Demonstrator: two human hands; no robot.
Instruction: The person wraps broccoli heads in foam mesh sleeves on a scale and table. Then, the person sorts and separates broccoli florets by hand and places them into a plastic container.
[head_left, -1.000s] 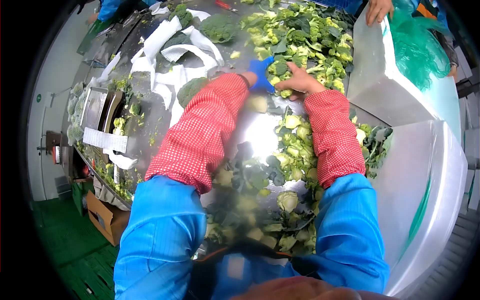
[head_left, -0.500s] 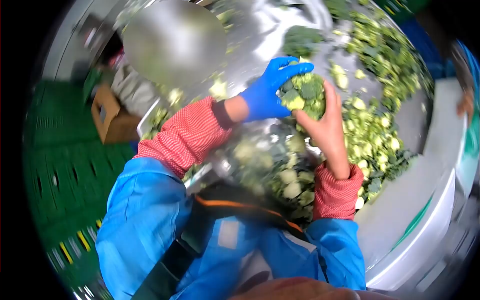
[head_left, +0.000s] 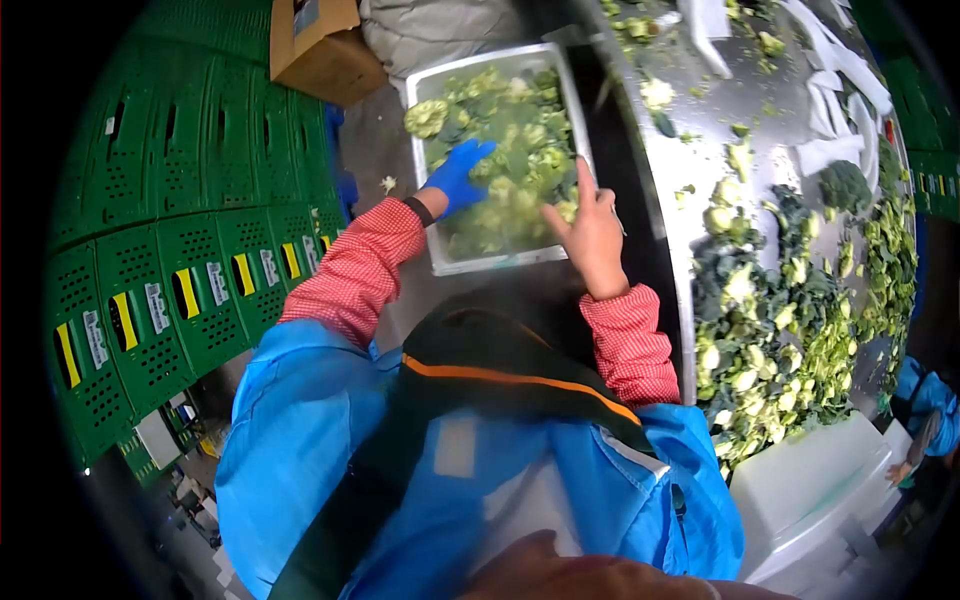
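Below me is a white-rimmed crate filled with broccoli pieces. Over its left part is my left hand in a blue glove, fingers spread, nothing in its grasp. My bare right hand is at the crate's right edge, thumb and forefinger wide apart, holding nothing. A pale green broccoli piece lies in the crate's upper left corner, beyond the gloved hand.
Green crates are stacked at the left. A cardboard box stands beyond them. At the right is a metal table with broccoli trimmings, white netting and a broccoli head. A co-worker is at the far right.
The view has swung from the table to the crate at its left. Both hands have left the table side, and the broccoli they held between them half a second ago is out of their grasp.
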